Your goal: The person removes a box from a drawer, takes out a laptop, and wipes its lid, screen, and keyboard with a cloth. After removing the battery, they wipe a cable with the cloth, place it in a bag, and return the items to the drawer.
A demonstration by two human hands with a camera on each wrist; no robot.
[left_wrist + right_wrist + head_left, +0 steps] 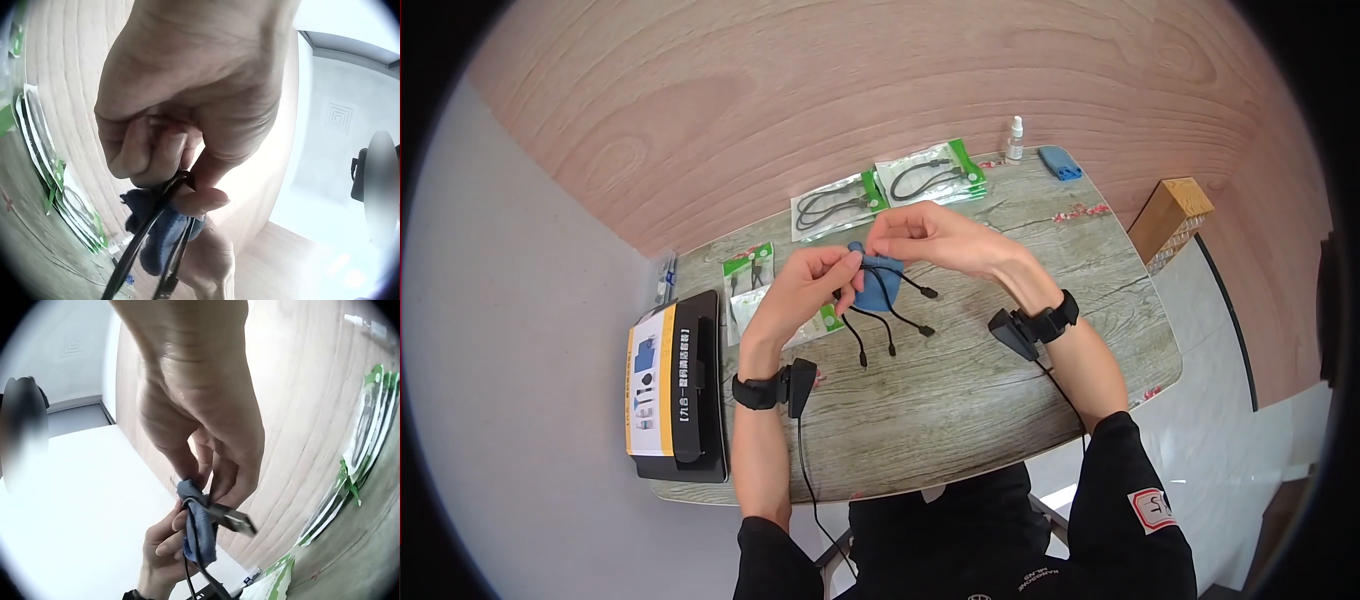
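Above the table, my left hand [805, 288] pinches a bundle of thin black cables [134, 250] between thumb and fingers. Their ends, tipped with small plugs, hang down toward the tabletop in the head view. A blue cloth [878, 292] hangs bunched against the cables, partly hidden by the left fingers. My right hand [935, 238] pinches the cloth's upper end, with thumb and fingertips close together in the right wrist view. Close to those fingertips a USB plug [234, 520] sticks out with its metal end showing.
Packaged cables in clear-and-green bags [930, 175] lie along the table's back edge. More bags [748, 268] lie left of the hands. A black-and-yellow box [665, 385] stands at the left edge. A dropper bottle [1015, 140] and a folded blue cloth [1060, 163] sit at the back right.
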